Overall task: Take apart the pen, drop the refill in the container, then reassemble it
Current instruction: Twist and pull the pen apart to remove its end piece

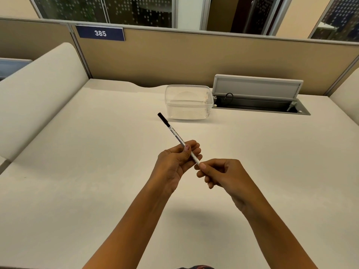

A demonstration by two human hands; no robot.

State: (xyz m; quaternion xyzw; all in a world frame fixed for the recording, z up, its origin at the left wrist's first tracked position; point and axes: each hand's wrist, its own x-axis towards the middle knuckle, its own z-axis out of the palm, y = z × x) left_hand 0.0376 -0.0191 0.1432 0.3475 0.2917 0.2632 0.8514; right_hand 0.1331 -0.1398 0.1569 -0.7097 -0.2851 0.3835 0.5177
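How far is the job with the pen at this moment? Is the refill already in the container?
Nothing looks done yet: the pen is in one piece, its black cap on, and the clear container looks empty. In hand: the left hand grips its middle and the right hand pinches the near end, probably to open it. Left: remove the refill, drop it in, reassemble.

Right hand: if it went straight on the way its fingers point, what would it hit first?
Most likely the left hand, which grips the pen just ahead of where the right hand pinches its near end. Both hold one pen, so their depth should match.
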